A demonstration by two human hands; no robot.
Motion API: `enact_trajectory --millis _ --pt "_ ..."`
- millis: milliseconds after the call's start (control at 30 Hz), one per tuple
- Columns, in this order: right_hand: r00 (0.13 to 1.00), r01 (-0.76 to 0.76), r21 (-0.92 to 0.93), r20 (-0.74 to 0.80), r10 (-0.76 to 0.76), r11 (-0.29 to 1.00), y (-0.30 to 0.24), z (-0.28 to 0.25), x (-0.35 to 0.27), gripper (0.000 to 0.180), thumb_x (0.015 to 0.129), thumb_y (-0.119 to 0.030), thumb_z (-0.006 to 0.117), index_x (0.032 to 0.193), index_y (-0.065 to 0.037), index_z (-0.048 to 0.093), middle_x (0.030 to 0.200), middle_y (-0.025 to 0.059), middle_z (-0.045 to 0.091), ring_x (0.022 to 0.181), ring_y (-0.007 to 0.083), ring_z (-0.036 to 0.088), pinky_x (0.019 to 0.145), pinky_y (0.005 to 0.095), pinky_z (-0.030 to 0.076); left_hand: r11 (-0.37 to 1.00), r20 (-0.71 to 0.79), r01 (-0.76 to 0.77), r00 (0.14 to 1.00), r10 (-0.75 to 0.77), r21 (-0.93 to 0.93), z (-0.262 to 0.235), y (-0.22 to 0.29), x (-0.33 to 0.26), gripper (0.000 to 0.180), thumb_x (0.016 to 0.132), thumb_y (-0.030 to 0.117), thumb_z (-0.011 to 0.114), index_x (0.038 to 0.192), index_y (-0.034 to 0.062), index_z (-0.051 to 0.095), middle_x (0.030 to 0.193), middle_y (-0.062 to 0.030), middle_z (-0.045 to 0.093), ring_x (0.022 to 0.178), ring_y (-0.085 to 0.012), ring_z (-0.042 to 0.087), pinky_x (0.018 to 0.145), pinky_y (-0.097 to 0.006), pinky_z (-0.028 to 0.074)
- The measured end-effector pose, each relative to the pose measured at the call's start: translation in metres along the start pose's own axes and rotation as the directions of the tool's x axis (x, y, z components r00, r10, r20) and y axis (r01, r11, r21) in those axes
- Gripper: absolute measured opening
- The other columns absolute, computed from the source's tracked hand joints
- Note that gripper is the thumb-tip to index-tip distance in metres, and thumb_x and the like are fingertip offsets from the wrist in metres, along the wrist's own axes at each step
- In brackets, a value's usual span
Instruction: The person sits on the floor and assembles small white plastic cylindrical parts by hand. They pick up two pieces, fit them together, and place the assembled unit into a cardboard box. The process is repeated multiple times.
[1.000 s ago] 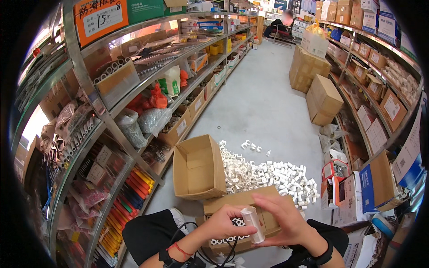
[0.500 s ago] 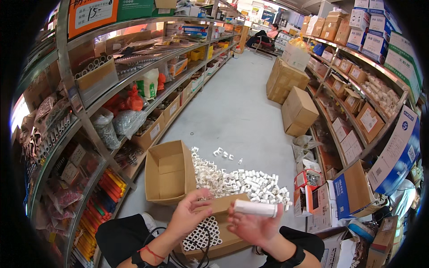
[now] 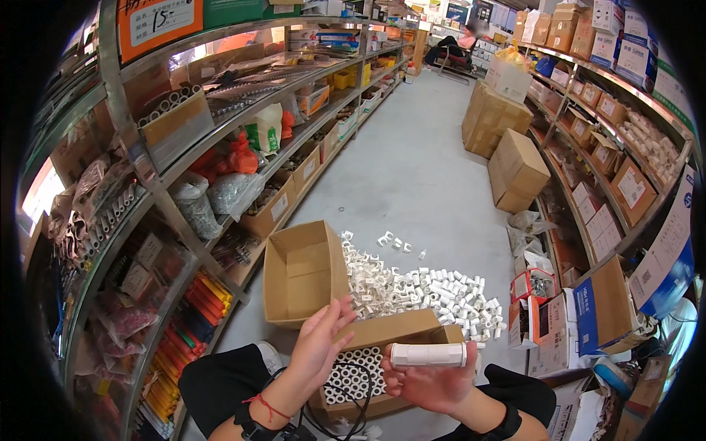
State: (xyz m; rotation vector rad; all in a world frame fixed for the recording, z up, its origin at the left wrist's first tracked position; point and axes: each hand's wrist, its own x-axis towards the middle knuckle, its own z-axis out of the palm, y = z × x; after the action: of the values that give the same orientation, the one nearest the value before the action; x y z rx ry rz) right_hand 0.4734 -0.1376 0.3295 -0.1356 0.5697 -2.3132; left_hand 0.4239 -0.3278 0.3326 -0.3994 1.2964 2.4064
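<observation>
Across the fingers of my right hand (image 3: 440, 389) lies a white plastic pipe fitting (image 3: 428, 356), long and cylindrical with a ridged middle; whether it is one piece or short ones end to end, I cannot tell. My left hand (image 3: 318, 344) is empty, fingers stretched and slightly apart, just left of it. Below both hands stands an open cardboard box (image 3: 393, 324). White tubular fittings (image 3: 354, 376) stand packed in rows in its left part, their round ends up. Beyond it a loose heap of white fittings and clips (image 3: 423, 294) covers the floor.
An empty-looking cardboard box (image 3: 301, 273) stands left of the heap. Metal shelving (image 3: 165, 246) with tools and boxes runs along the left; more shelves (image 3: 588, 154) line the right. Large cartons (image 3: 518, 169) narrow the aisle, and a person (image 3: 460, 45) sits at the far end. A black cable (image 3: 360, 422) hangs near my left wrist.
The whole view has shifted, so the surroundings appear farther right. My left hand's fingers have turned to point more upward. The white fitting remains in my right hand, now lying more level.
</observation>
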Motion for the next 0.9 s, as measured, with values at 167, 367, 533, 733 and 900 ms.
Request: enact_trajectory --millis 167,367,533,733,900 --pt "0.973 -0.156 -0.609 -0.232 0.014 0.778 -0.022 0.017 -0.001 0.078 0.059 -0.052 0.071 0.117 -0.006 0.044 0.104 0.0071 0.053 0.088 0.0179 0.051 0.078 0.0279 0.039 0.985 -0.06 -0.156 0.985 0.161 0.078 0.007 -0.002 -0.002 0.045 0.082 0.011 0.057 0.124 0.0135 0.039 0.127 -0.0037 0.037 0.107 -0.0127 0.042 0.088 -0.03 0.035" --pt "0.986 0.101 -0.839 0.156 -0.058 -0.534 -0.034 0.077 0.003 0.068 0.057 -0.04 0.075 0.107 -0.003 0.048 0.096 0.0101 0.055 0.079 0.0218 0.057 0.067 0.027 0.043 0.996 -0.06 -0.087 0.994 0.087 0.004 -0.007 -0.001 0.001 0.049 0.08 0.004 0.057 0.124 0.0143 0.039 0.122 -0.0004 0.039 0.104 -0.0131 0.044 0.083 -0.029 0.039" --pt "0.991 0.121 -0.713 0.051 0.122 -0.691 -0.026 0.121 -0.017 0.038 0.064 -0.019 0.059 0.096 -0.001 0.047 0.087 0.0083 0.051 0.078 0.0189 0.054 0.07 0.0273 0.039 0.997 -0.103 -0.075 0.992 0.077 0.027 -0.003 -0.001 0.003 0.048 0.081 0.005 0.055 0.125 0.0124 0.038 0.121 -0.0005 0.041 0.099 -0.0132 0.047 0.081 -0.029 0.041" --pt "0.998 0.009 -0.575 -0.045 0.042 -0.818 -0.002 0.12 -0.027 0.013 0.071 -0.018 0.051 0.074 -0.006 0.052 0.069 0.0035 0.046 0.069 0.0151 0.046 0.063 0.0252 0.036 0.998 -0.165 -0.06 0.985 0.058 -0.009 -0.017 -0.001 0.005 0.044 0.081 0.006 0.056 0.122 0.0123 0.04 0.114 0.002 0.045 0.099 -0.0113 0.047 0.08 -0.027 0.039" --pt "0.998 -0.028 -0.515 -0.064 0.006 -0.857 0.002 0.123 -0.037 0.012 0.071 -0.017 0.05 0.073 -0.006 0.053 0.069 0.0034 0.045 0.07 0.0153 0.045 0.064 0.0256 0.036 0.999 -0.161 -0.045 0.986 0.042 -0.011 -0.008 -0.001 0.008 0.043 0.083 0.007 0.054 0.123 0.0138 0.039 0.115 0.002 0.049 0.1 -0.0122 0.048 0.078 -0.026 0.042"
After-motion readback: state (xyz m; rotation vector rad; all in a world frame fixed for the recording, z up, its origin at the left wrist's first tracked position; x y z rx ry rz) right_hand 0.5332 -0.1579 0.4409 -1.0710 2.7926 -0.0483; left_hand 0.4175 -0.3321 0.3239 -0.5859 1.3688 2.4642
